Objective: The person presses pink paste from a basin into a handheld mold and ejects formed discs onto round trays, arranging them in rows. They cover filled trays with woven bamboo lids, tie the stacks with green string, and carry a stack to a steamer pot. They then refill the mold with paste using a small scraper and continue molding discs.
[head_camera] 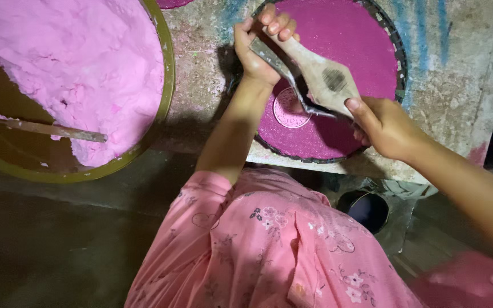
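Both your hands work over the magenta tray (366,51), which sits on a stained ledge (457,74). Your left hand (261,43) is curled shut around one end of a wooden paddle (320,74) and a thin metal strip (283,71), pinning them together so they act as one tool. Your right hand (380,125) grips the paddle's broad end, fingers wrapped under, steadying it from the opposite side. The strip's lower end meets a small pale disc (289,111) set in the powder. The big basin (164,108) of pink dough (81,68) sits left, close by, a stick (41,128) lying in it.
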`<act>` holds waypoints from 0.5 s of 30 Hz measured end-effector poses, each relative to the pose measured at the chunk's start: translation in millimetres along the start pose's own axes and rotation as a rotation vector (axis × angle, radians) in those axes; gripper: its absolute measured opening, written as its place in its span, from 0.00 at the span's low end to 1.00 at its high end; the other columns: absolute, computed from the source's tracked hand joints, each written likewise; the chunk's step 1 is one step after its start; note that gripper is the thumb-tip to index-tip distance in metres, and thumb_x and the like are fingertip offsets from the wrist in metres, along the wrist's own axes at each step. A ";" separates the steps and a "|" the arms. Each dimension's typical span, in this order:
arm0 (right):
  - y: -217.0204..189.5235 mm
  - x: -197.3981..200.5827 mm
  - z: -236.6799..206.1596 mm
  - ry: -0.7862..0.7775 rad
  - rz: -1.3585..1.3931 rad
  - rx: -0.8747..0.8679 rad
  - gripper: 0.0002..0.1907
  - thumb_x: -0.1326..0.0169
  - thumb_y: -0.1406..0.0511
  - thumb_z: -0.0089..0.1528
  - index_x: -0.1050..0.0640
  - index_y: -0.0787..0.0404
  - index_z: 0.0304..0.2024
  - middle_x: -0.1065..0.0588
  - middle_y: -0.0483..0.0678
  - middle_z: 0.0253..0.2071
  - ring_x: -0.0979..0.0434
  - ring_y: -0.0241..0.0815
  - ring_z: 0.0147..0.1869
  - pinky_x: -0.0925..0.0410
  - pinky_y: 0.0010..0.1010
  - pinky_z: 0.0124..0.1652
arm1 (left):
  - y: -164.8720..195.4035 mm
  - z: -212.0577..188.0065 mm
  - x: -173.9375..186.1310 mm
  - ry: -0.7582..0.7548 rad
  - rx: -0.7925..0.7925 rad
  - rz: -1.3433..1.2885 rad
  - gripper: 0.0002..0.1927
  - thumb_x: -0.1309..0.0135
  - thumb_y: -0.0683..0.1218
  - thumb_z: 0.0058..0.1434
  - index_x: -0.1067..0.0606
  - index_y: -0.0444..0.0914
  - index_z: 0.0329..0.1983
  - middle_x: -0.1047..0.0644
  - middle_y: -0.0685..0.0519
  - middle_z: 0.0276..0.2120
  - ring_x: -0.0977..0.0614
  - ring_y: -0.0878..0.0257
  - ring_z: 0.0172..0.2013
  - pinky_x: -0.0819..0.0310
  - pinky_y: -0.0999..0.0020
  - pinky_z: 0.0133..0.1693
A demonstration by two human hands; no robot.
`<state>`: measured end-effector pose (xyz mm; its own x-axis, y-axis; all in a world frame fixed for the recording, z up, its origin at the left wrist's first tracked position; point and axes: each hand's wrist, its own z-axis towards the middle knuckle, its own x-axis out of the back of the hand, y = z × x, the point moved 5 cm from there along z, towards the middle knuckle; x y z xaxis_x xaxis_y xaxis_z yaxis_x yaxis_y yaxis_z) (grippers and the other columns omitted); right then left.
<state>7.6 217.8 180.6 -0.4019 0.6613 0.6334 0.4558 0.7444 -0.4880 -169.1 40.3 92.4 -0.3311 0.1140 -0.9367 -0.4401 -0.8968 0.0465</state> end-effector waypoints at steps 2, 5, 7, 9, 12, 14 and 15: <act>-4.0 0.5 4.5 0.096 0.027 0.140 0.38 0.64 0.40 0.68 0.25 0.68 0.47 0.25 0.49 0.24 0.23 0.40 0.28 0.30 0.34 0.32 | 4.9 5.3 -8.2 -0.032 -0.024 0.075 0.15 0.61 0.59 0.68 0.34 0.45 0.38 0.31 0.59 0.33 0.28 0.63 0.39 0.31 0.59 0.49; 0.1 -14.1 8.5 0.087 0.240 0.253 0.39 0.61 0.39 0.67 0.24 0.66 0.54 0.27 0.46 0.28 0.26 0.37 0.30 0.34 0.31 0.31 | 26.9 9.2 -19.2 -0.002 0.019 0.268 0.21 0.63 0.63 0.65 0.31 0.42 0.38 0.27 0.54 0.37 0.25 0.58 0.46 0.28 0.52 0.59; 10.3 -23.9 3.6 0.061 0.392 0.298 0.40 0.58 0.37 0.66 0.24 0.65 0.55 0.27 0.46 0.31 0.29 0.36 0.32 0.36 0.30 0.31 | 45.8 -5.8 -19.0 0.173 0.113 0.536 0.22 0.59 0.61 0.63 0.33 0.40 0.46 0.28 0.50 0.43 0.26 0.56 0.49 0.31 0.52 0.59; 23.4 -28.9 -9.4 0.085 0.493 0.354 0.42 0.55 0.35 0.63 0.26 0.66 0.55 0.28 0.46 0.34 0.30 0.36 0.33 0.36 0.30 0.31 | 55.8 -28.9 -21.0 0.279 0.216 0.988 0.26 0.52 0.57 0.58 0.38 0.38 0.53 0.32 0.47 0.50 0.30 0.53 0.54 0.36 0.51 0.61; 35.9 -32.1 -30.9 0.151 0.668 0.552 0.44 0.56 0.31 0.65 0.26 0.64 0.51 0.27 0.46 0.39 0.28 0.36 0.40 0.35 0.30 0.39 | 36.8 -65.6 -33.9 0.064 0.376 1.605 0.42 0.40 0.50 0.52 0.47 0.36 0.64 0.39 0.42 0.60 0.37 0.48 0.62 0.43 0.50 0.64; 46.6 -36.2 -38.2 0.211 0.823 0.593 0.45 0.55 0.30 0.63 0.27 0.63 0.52 0.27 0.46 0.37 0.29 0.37 0.38 0.37 0.31 0.39 | 11.2 -84.4 -39.7 -0.146 0.485 1.886 0.54 0.33 0.46 0.47 0.53 0.34 0.71 0.43 0.39 0.67 0.41 0.45 0.67 0.47 0.49 0.66; 52.5 -38.5 -41.1 0.241 0.900 0.614 0.45 0.55 0.29 0.63 0.27 0.62 0.52 0.27 0.47 0.36 0.29 0.38 0.37 0.37 0.31 0.39 | 0.0 -92.8 -41.1 -0.235 0.543 1.988 0.61 0.29 0.44 0.45 0.56 0.33 0.75 0.45 0.37 0.70 0.43 0.43 0.69 0.49 0.48 0.67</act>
<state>79.6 227.6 155.2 0.0723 0.9968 -0.0335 0.0070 -0.0341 -0.9994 -78.1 -4.1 98.8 -0.6172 -0.5551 0.5576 0.4398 0.3442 0.8295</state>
